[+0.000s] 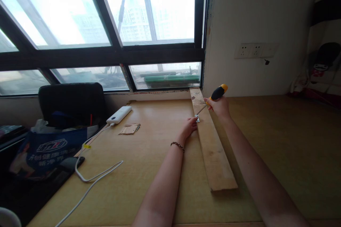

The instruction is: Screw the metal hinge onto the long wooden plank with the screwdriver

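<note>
A long wooden plank (213, 149) lies lengthwise on the table, its far end near the window. Against its left edge sits a small metal bracket (197, 118), whose exact shape is too small to make out. My left hand (189, 127) has its fingers closed at the bracket and the plank's edge, holding the bracket there. In my right hand (218, 107) is a screwdriver (218, 92) with a black and yellow handle. It is tilted, the handle up to the right and its shaft slanting down to the bracket, where the tip's exact contact is unclear.
Left of the plank, a torn piece of cardboard (129, 129) lies near a white power bank (119, 115) with a white cable (93, 177). A black chair (71, 101) and a blue bag (50, 152) stand beyond the table's left edge. Wall sockets (249, 51) are at right.
</note>
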A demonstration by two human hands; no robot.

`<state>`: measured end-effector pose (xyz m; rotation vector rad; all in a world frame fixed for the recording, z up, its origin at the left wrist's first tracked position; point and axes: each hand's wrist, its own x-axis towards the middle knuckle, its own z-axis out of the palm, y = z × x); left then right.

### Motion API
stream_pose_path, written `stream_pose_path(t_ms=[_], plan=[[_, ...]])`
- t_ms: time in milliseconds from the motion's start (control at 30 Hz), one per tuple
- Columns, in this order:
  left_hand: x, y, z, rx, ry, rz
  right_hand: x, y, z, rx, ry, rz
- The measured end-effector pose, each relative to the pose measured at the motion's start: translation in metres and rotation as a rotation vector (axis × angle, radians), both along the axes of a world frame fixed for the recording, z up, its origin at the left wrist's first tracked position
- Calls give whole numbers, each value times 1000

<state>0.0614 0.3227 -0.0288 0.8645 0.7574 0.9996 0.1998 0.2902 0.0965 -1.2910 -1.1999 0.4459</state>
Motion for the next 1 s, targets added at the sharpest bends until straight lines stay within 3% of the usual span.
stream_pose_path(t_ms=[167,233,400,533,800,1000], plan=[[-1,-1,0,9,-9,5,7,-6,9,-122,251,293],[-1,0,-1,19,-15,-4,9,-5,8,-133,278,338],[1,1,-5,61,0,2,5,1,0,-52,173,90],[2,4,-9,113,26,13,0,-5,5,43,5,-74],[1,14,-16,258,296,125,-4,-19,19,-10,-336,-81],[-1,12,-12,300,410,135,-12,-21,17,-51,-388,-42]])
